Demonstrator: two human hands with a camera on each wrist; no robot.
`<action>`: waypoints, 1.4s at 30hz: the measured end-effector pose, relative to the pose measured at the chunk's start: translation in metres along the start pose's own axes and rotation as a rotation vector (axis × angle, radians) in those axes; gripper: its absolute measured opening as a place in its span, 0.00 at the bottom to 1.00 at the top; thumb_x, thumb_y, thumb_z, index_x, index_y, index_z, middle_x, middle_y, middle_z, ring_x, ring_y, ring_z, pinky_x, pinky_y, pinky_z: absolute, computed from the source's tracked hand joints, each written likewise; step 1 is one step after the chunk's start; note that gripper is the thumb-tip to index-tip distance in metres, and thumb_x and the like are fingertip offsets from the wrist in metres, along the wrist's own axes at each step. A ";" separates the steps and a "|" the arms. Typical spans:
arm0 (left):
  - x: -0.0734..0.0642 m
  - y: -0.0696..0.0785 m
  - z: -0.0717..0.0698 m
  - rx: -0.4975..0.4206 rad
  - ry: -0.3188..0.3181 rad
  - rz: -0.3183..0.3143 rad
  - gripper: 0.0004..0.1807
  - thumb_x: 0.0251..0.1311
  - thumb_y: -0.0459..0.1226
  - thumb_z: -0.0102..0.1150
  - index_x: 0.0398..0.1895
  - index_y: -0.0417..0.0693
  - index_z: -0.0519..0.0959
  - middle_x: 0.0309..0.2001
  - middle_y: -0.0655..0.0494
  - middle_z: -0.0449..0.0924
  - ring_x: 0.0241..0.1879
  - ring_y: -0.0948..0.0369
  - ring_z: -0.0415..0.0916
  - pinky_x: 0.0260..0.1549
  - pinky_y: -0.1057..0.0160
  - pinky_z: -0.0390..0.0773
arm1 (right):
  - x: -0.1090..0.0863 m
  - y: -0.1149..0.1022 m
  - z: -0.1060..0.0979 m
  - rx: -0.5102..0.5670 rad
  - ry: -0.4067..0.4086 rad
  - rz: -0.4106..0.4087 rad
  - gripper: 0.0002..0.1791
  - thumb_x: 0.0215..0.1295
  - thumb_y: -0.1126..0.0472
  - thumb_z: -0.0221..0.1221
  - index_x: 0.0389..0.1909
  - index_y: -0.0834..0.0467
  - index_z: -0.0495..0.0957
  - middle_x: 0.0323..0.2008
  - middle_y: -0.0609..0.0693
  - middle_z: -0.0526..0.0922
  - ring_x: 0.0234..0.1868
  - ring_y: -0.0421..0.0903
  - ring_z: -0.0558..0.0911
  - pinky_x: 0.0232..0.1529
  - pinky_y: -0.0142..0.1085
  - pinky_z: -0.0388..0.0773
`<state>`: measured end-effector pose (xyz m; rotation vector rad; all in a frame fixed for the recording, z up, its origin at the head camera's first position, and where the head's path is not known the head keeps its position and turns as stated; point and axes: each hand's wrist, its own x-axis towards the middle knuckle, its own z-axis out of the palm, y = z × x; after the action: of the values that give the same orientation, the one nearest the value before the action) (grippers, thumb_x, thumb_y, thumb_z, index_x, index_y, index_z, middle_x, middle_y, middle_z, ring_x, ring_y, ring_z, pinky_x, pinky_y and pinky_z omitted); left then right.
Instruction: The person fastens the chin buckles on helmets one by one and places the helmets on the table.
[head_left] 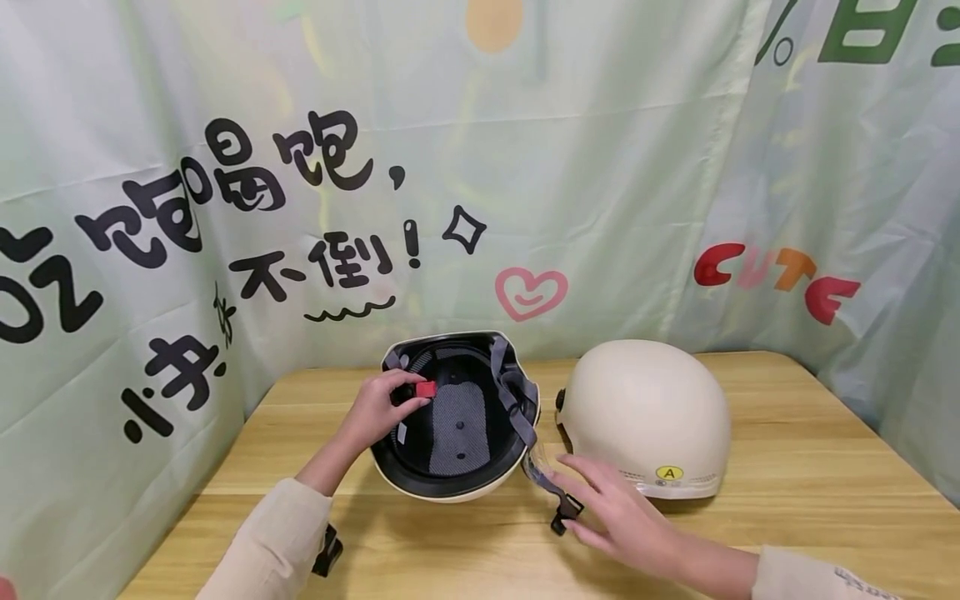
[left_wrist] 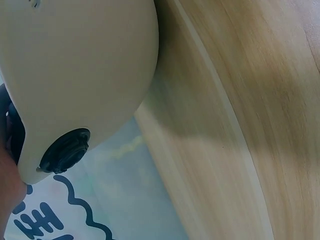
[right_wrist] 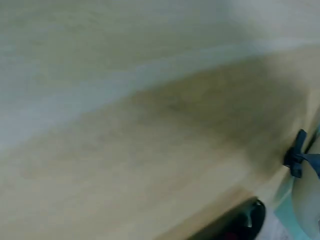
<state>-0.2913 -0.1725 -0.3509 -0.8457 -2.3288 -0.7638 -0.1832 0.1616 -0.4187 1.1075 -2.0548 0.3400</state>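
A cream helmet (head_left: pixel 480 492) lies upturned on the table, its black padded inside facing me. My left hand (head_left: pixel 378 408) reaches over its left rim and pinches a strap buckle with a red tab (head_left: pixel 426 389) between thumb and fingers. In the left wrist view the outer shell (left_wrist: pixel 85 60) shows with a round black knob (left_wrist: pixel 65 151). From the right side of the helmet a grey strap (head_left: pixel 513 392) runs down to a black buckle (head_left: pixel 567 512). My right hand (head_left: pixel 622 517) is beside that buckle, fingers spread loosely; no finger shows around the buckle (right_wrist: pixel 296 155) in the right wrist view.
A second cream helmet (head_left: pixel 652 408) stands upright to the right, with a yellow round sticker (head_left: pixel 670 473) near its lower edge. Both are on a wooden table (head_left: pixel 795 467). A printed curtain (head_left: pixel 600 167) hangs behind. A small black device (head_left: pixel 327 550) shows beside my left forearm.
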 end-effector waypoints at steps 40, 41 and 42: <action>-0.002 0.004 -0.002 0.021 -0.056 -0.017 0.13 0.44 0.33 0.71 0.35 0.38 0.83 0.33 0.49 0.82 0.35 0.56 0.79 0.38 0.56 0.78 | -0.032 0.003 0.016 0.118 -0.195 -0.082 0.17 0.71 0.54 0.42 0.38 0.51 0.81 0.35 0.42 0.79 0.35 0.36 0.75 0.33 0.24 0.72; -0.002 0.005 -0.002 0.021 -0.059 -0.022 0.13 0.44 0.33 0.71 0.35 0.38 0.83 0.33 0.49 0.82 0.35 0.55 0.79 0.38 0.56 0.78 | -0.032 0.003 0.016 0.116 -0.189 -0.077 0.18 0.71 0.53 0.41 0.37 0.52 0.81 0.34 0.42 0.79 0.35 0.35 0.75 0.33 0.23 0.72; -0.002 0.005 -0.002 0.020 -0.062 -0.024 0.13 0.44 0.33 0.70 0.35 0.38 0.82 0.34 0.49 0.82 0.36 0.55 0.79 0.38 0.56 0.78 | -0.032 0.002 0.016 0.110 -0.180 -0.074 0.20 0.72 0.53 0.39 0.36 0.52 0.81 0.33 0.42 0.78 0.34 0.35 0.75 0.32 0.23 0.71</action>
<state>-0.2856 -0.1713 -0.3494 -0.8450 -2.4008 -0.7330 -0.1821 0.1734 -0.4524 1.3192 -2.1666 0.3297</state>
